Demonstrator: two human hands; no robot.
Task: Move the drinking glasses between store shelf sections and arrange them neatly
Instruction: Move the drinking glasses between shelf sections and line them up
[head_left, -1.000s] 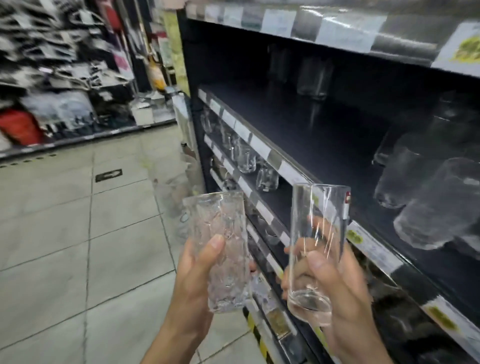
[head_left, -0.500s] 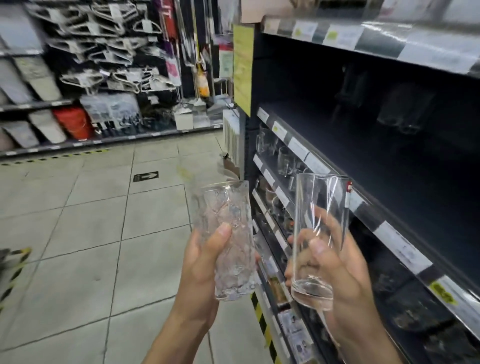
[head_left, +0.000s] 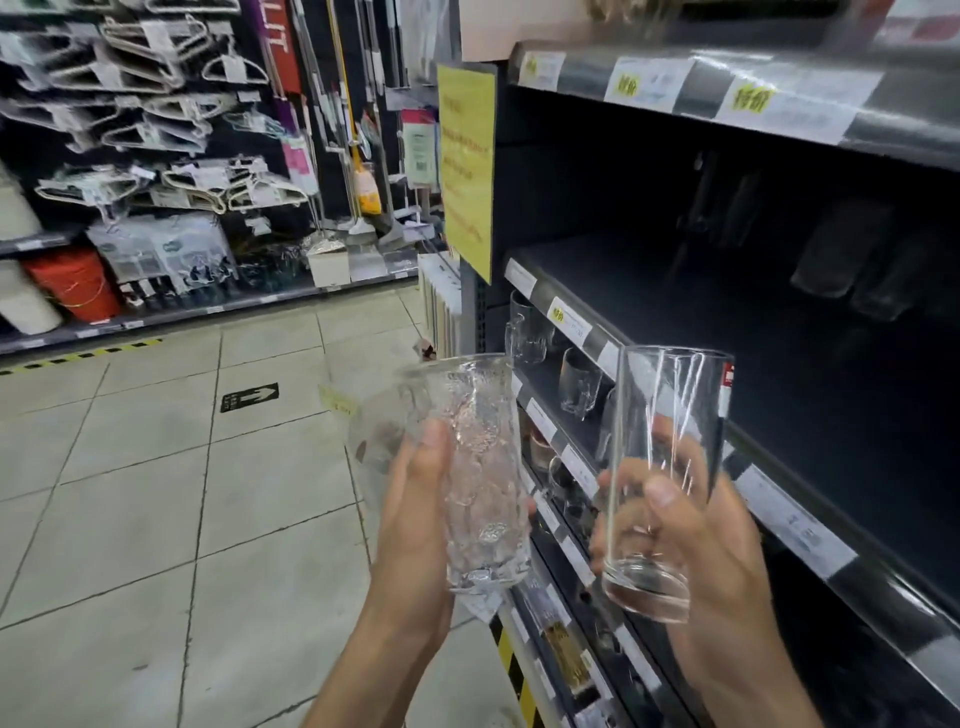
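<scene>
My left hand (head_left: 415, 525) grips a textured, faceted drinking glass (head_left: 480, 457), held upright over the aisle floor just left of the shelving. My right hand (head_left: 701, 551) grips a tall smooth clear glass (head_left: 670, 447) with a small red sticker near its rim, held in front of the dark shelf (head_left: 675, 291). The two glasses stand side by side, a little apart. Dim glasses (head_left: 841, 249) sit deep at the back right of that shelf. Handled glass mugs (head_left: 576, 382) stand on the lower shelf behind my hands.
Price-label strips (head_left: 571, 325) run along the shelf edges. A yellow notice (head_left: 465, 166) hangs on the shelving's end. Tiled floor (head_left: 156, 493) stretches left, with hangers, an orange bucket (head_left: 72, 286) and mops on the far wall display.
The view has swung left along the aisle; the frosted glasses on the right shelf have left the frame. Both hands keep their glasses, held about the same way.
</scene>
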